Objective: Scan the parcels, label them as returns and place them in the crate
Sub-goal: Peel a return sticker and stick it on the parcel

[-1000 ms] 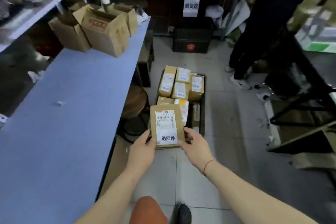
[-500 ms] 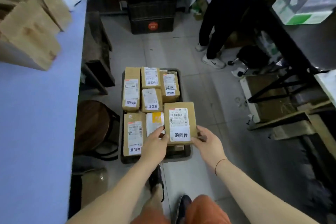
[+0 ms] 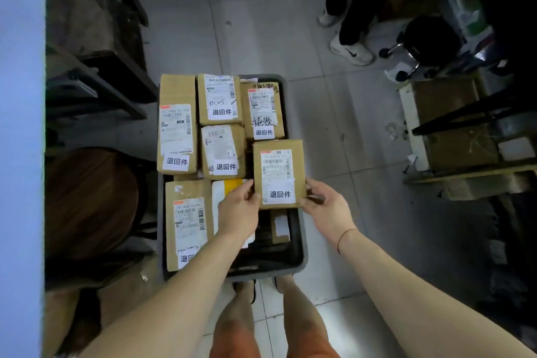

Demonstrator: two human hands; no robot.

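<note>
Lowering parcel (image 3: 278, 173) — both hands (image 3: 238, 211), nearer crate (image 3: 299, 253)

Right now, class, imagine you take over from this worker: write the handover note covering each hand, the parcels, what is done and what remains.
Left hand grips the left edge of the held parcel; right hand grips its right edge.
The held parcel, already bearing a return label, hangs over the grey crate, above the bare spot at its near right.
Done: six parcels lie in the crate; five show return labels, the yellow-and-white parcel is partly hidden.
Left: lower this parcel into the gap and release. Whether more parcels wait is out of view.
</note>
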